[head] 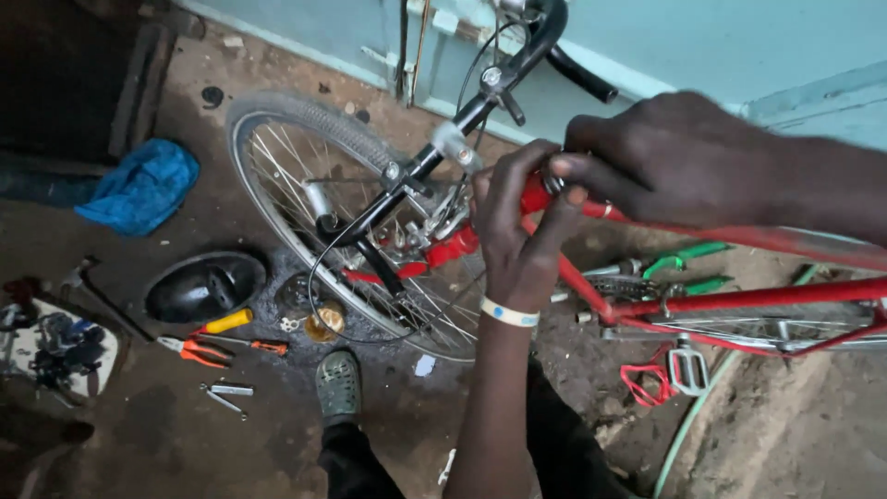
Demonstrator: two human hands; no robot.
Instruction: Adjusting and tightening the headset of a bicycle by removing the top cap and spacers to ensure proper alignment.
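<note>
Head view looks down past the person's dark trouser legs and a green shoe (338,383) planted on the dirt floor (166,434). Rising from below, the left hand (517,226), a pale band at its wrist, is closed around the red bicycle frame (739,298) just where the top tube meets the head of the frame. Coming in from the right, the right hand (661,157) is pinched on a small metal part (552,184) at that same joint, its fingertips touching those of the left hand; what the part is I cannot tell. Behind the hands the front wheel (305,176) stands turned aside, with the black handlebar (517,65) reaching up toward the pale blue wall (702,46). On the floor to the left lie orange-handled pliers (199,351), a yellow-handled tool (226,322), a black bowl-shaped shell (205,286), and farther off a blue cloth (143,185).
</note>
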